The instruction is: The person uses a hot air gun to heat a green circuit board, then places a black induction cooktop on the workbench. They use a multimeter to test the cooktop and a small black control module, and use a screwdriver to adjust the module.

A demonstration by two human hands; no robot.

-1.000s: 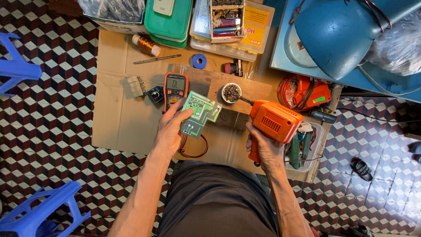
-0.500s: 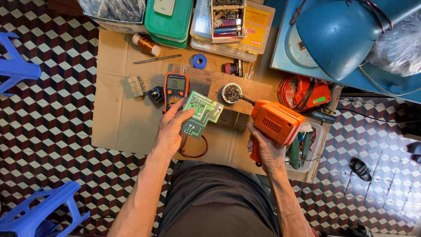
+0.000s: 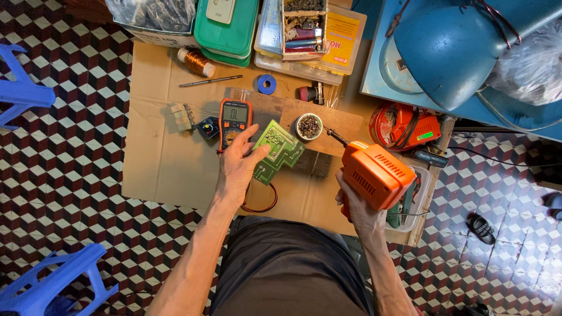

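The green circuit board [image 3: 280,151] sits tilted in your left hand [image 3: 239,167], just above the cardboard surface [image 3: 164,158], with its long axis running from lower left, near your palm, up to the right toward the wooden block [image 3: 331,124]. Your left fingers [image 3: 257,153] are closed on its near-left edge, thumb across the face, so the far-right end stands free. That free end is what counts: it points toward the dark tip [image 3: 336,137] of the orange soldering gun [image 3: 374,175], which lies to the right of the board and just apart from it, aimed up and to the left. Your right hand [image 3: 357,205] is wrapped tight around the gun's grip, fingers closed on it, so it is the hand nearer that free end. Beyond the board's upper edge stands a small round tin [image 3: 309,126] on the wooden block, and to the left, just beside your thumb, lies an orange meter [image 3: 235,120].
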